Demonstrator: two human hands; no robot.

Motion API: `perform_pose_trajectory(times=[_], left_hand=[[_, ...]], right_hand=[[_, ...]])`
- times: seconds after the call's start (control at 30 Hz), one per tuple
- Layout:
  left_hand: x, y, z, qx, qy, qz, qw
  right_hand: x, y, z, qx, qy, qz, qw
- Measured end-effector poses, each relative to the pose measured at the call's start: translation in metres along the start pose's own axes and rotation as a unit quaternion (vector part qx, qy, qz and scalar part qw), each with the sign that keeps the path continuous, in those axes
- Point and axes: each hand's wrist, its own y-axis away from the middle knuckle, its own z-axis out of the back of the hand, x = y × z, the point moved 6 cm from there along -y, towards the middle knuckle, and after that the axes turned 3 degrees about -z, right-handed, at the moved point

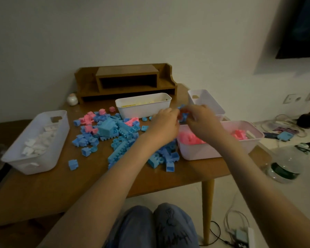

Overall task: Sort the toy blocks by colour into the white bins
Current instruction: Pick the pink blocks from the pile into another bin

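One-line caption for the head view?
Left hand and right hand grip a blue-pink cluster near the bin of pink blocks.

A plain off-white wall is seen across the 12 o'clock side, dimly and evenly lit. A dark framed panel is mounted at 2 o'clock; whether it is a screen or a window cannot be told. Wall sockets are set low at 3 o'clock. A wooden table is placed against the wall, and one tapered leg is shown at 5 o'clock. A wooden desk shelf is stood at the table's 12 o'clock edge, with a small round jar beside it at 11 o'clock. A pale floor is seen, with cables at 5 o'clock and a clear plastic bottle at 4 o'clock.
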Motion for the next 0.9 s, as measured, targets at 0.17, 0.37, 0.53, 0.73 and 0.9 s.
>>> perform_pose_trajectory(times=[0.17, 0.37, 0.53, 0.73, 0.9], left_hand=[[0.083, 0.036, 0.033, -0.015, -0.071, 0.117, 0.99], [0.168, 0.076, 0.035, 0.08, -0.127, 0.223, 0.963], [0.176, 0.082, 0.035, 0.018, -0.002, 0.111, 0.994], [0.18, 0.083, 0.062, -0.135, 0.081, 0.107, 0.982], [0.216, 0.086, 0.04, 0.066, -0.123, 0.268, 0.953]], right_hand=[[0.067, -0.025, -0.062, 0.059, -0.074, 0.069, 0.993], [0.093, -0.063, -0.13, 0.201, -0.079, -0.001, 0.976], [0.079, -0.091, -0.146, 0.193, -0.069, -0.054, 0.977], [0.068, -0.093, -0.183, 0.319, 0.044, -0.032, 0.946], [0.061, -0.091, -0.183, 0.303, 0.168, -0.038, 0.937]])
